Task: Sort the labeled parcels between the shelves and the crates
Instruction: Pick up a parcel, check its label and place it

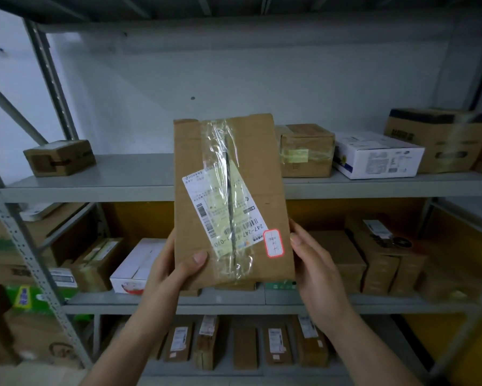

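I hold a flat brown cardboard parcel upright in front of the grey metal shelves. Clear tape runs down its middle over a white shipping label, and a small red-edged sticker sits near its lower right corner. My left hand grips the lower left edge with the thumb on the front face. My right hand holds the lower right edge, thumb against the side by the sticker. The fingers of both hands are hidden behind the parcel.
The upper shelf carries a small brown box at left and, at right, a taped brown box, a white box and a larger carton. The middle shelf and bottom shelf are packed with several labeled parcels.
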A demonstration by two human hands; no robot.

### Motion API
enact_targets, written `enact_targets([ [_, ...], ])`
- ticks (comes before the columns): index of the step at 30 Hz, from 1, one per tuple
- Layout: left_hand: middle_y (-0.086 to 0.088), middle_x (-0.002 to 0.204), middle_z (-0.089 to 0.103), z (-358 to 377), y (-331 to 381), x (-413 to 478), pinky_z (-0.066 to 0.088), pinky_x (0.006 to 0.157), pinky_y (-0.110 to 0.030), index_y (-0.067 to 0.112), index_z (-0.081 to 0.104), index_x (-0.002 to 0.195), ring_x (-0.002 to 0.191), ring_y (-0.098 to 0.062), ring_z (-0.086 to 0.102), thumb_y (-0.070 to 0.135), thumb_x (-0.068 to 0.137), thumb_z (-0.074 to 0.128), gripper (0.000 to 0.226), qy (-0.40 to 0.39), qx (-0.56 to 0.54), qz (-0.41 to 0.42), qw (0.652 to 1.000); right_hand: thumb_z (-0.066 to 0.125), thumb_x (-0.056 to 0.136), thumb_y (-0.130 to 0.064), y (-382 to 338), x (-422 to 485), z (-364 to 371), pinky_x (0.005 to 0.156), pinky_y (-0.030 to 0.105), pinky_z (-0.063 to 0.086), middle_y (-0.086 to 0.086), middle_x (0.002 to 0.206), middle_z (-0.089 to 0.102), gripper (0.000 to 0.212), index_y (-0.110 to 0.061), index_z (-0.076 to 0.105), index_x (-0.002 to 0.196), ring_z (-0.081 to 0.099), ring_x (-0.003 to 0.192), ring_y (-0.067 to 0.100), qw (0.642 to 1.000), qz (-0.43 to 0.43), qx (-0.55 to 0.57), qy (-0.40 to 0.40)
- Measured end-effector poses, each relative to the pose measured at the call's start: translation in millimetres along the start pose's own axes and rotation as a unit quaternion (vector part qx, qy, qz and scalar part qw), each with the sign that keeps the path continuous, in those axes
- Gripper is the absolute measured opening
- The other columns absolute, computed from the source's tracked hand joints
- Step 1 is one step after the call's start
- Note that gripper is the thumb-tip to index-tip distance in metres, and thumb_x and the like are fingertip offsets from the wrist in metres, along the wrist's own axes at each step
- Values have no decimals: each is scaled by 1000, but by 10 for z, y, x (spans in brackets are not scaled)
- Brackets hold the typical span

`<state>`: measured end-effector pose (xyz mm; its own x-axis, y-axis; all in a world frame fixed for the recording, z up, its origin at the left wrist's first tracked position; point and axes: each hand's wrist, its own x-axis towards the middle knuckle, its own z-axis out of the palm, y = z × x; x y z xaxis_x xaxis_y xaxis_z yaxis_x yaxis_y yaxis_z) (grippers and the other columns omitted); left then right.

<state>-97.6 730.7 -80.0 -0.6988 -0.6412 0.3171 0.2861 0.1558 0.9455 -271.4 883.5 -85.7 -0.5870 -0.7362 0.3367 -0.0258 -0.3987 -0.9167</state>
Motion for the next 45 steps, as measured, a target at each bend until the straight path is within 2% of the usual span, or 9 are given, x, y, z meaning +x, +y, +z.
enact_targets([
  [2, 2, 123, 70, 151, -117, -57, 55, 85, -33, 36, 59, 132, 108, -21, 70, 61, 55, 85, 85, -6, -6, -33, 999, 58, 91, -44, 59, -159, -202, 116, 51, 34, -3, 141, 60, 56, -26, 52, 143, 53, 134, 16, 1000, 17, -1, 26],
  [5, 6, 122, 71, 462, -336, -117, 54, 90, -43, 51, 59, 125, 109, -24, 70, 64, 47, 89, 85, -35, -24, -82, 996, 66, 83, -56, 131, -444, -544, 116, 52, 36, -4, 140, 61, 67, -28, 53, 143, 54, 133, 16, 997, 45, -10, 63],
  [11, 19, 118, 71, 1302, -724, -179, 51, 88, -30, 49, 55, 128, 109, -9, 69, 73, 40, 86, 96, -119, -10, -124, 985, 54, 99, -28, 150, -1086, -1321, 103, 38, 47, -5, 128, 69, 35, -28, 58, 134, 62, 122, 13, 978, 71, -29, 194],
  [18, 23, 107, 74, 2372, -1114, -214, 52, 71, -9, 36, 56, 125, 95, 1, 71, 20, 88, 61, 41, -280, 30, -150, 948, 54, 88, -34, 112, -1957, -2039, 103, 32, 47, -13, 130, 67, 41, -37, 59, 129, 61, 123, 5, 933, 86, -48, 347],
  [23, 19, 115, 74, 3060, -1658, -199, 56, 89, -21, 36, 59, 131, 107, -6, 70, 33, 88, 64, 43, -385, 81, -208, 896, 57, 84, -41, 332, -2445, -2419, 84, 21, 56, -16, 126, 68, 46, -41, 57, 130, 65, 114, 1, 883, 123, -17, 454],
  [27, 24, 99, 75, 3721, -2175, -193, 56, 73, -13, 31, 65, 120, 94, -2, 72, 19, 95, 62, 29, -452, 94, -240, 854, 54, 96, -27, 564, -2762, -2753, 82, 22, 57, -19, 118, 71, 38, -38, 53, 133, 68, 109, 6, 830, 148, 9, 537],
  [31, 16, 111, 76, 4382, -2670, -200, 58, 83, -25, 36, 65, 120, 104, -10, 72, 35, 87, 66, 33, -536, 104, -282, 789, 58, 94, -31, 765, -3032, -3099, 86, 34, 59, -11, 126, 69, 45, -37, 52, 139, 69, 110, 12, 775, 180, 31, 605],
  [36, 16, 117, 73, 5140, -3285, -406, 58, 92, -30, 34, 60, 134, 107, -6, 70, 38, 90, 65, 45, -631, 118, -304, 704, 52, 102, -21, 1008, -3395, -3523, 88, 33, 59, -6, 127, 69, 41, -30, 51, 142, 70, 109, 14, 705, 212, 33, 676],
  [45, 20, 125, 67, 6012, -4294, -1315, 51, 95, -19, 41, 50, 144, 114, 0, 64, 40, 94, 65, 52, -716, 189, -316, 593, 50, 103, -24, 1570, -4351, -4108, 87, 28, 59, -12, 121, 70, 40, -41, 49, 139, 70, 105, 6, 615, 286, 33, 734],
])
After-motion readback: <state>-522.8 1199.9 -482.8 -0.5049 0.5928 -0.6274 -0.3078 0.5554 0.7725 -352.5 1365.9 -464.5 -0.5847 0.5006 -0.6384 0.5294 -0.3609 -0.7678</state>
